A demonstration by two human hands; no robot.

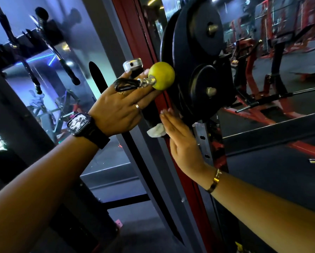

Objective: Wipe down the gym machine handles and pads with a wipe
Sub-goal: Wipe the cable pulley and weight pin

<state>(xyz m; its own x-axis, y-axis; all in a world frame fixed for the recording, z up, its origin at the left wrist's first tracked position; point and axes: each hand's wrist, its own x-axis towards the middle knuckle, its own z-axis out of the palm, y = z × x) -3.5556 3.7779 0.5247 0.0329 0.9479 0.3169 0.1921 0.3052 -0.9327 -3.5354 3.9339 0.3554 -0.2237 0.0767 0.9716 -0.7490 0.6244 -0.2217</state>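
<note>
- We see the black smartwatch (80, 124) on the left wrist and the thin gold bracelet (215, 180) on the right wrist, nearest the camera.
- Left hand (116, 106): fingers and thumb wrapped round the black machine handle with chrome end cap (133, 67), gripping it high up; silver ring on one finger.
- Black carabiner loop (125, 84) lies across those fingers, its metal swivel joined to the yellow-green round ball (161, 75) at the fingertips.
- Right hand (180, 141): flat, fingers straight and together, grasping nothing, palm pushed sideways against the handle's lower part.
- White crumpled wipe (155, 131): trapped between that palm and the handle, one bunched corner sticking out left of the palm, just below the left hand.
- Right fingertips reach the edge of the stacked black round weight plates (195, 42).
- Dark red upright frame post (195, 194) runs behind both hands.
- Far left: wall rack of black bar attachments (48, 42). Far right: blurred red gym machines (262, 88).
</note>
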